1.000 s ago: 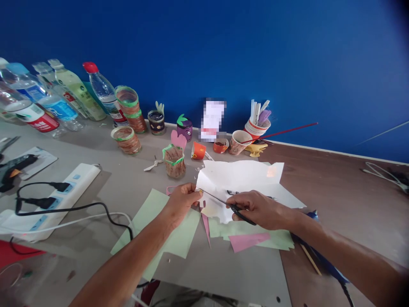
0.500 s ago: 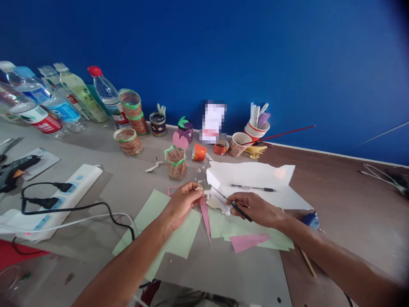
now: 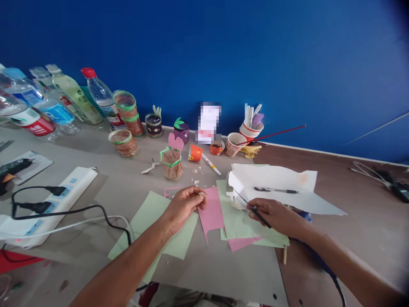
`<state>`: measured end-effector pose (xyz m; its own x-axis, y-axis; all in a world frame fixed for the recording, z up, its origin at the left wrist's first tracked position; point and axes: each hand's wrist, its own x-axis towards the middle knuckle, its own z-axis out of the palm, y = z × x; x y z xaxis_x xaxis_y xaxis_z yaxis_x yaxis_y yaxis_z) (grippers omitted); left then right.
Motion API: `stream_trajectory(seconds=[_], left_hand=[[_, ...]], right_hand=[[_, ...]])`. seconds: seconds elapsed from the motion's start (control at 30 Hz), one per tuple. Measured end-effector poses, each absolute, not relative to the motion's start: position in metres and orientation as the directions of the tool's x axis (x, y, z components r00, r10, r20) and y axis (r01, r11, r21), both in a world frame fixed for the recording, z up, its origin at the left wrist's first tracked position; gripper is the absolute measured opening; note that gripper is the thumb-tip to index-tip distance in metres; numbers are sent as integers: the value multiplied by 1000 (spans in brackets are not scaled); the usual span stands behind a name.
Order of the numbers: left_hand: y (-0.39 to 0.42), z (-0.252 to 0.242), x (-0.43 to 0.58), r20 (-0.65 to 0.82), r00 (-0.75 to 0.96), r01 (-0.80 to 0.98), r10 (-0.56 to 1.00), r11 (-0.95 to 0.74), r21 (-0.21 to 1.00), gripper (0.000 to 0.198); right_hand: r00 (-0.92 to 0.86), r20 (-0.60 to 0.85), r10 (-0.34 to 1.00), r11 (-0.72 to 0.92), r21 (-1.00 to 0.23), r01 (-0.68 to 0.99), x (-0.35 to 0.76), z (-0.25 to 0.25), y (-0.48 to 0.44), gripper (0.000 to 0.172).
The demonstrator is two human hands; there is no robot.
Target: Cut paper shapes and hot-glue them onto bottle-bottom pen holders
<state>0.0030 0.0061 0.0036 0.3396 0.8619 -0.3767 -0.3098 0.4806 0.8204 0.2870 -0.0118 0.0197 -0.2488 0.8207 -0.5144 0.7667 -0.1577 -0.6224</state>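
My left hand (image 3: 189, 204) is closed in a pinch on a tiny pale piece (image 3: 202, 194), too small to name. Below those fingertips lies a pink sheet (image 3: 212, 211) with a cut edge. In my right hand (image 3: 268, 211) is a slim pointed tool (image 3: 262, 216) with a black handle, its thin tip angled up and left over the torn edge of a creased white paper (image 3: 277, 177). A black pen (image 3: 277, 190) rests on that paper. Green sheets (image 3: 254, 226) lie beneath the paper, and another green sheet (image 3: 140, 228) is under my left forearm.
A brown-wrapped jar with a pink paper top (image 3: 172, 164), a yellow-white marker (image 3: 211, 164) and paper scraps (image 3: 197, 182) lie beyond my hands. Paper cups (image 3: 235, 144) stand by the wall. At left are a power strip (image 3: 60, 204) with cables and several bottles (image 3: 99, 94).
The white paper and pen have shifted right with my right hand, uncovering more of the pink and green sheets. My left hand stays in about the same place, still pinched.
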Motion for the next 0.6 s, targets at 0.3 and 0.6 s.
stream_trajectory(seconds=[0.3, 0.6], left_hand=[[6, 1, 2, -330, 260, -253, 908, 393, 884, 37], [5, 1, 2, -314, 240, -234, 918, 369, 899, 23]], right_hand=[[-406, -633, 659, -346, -735, 583, 278, 65, -40, 28], [-186, -473, 861, -317, -785, 532, 279, 34, -25, 22]])
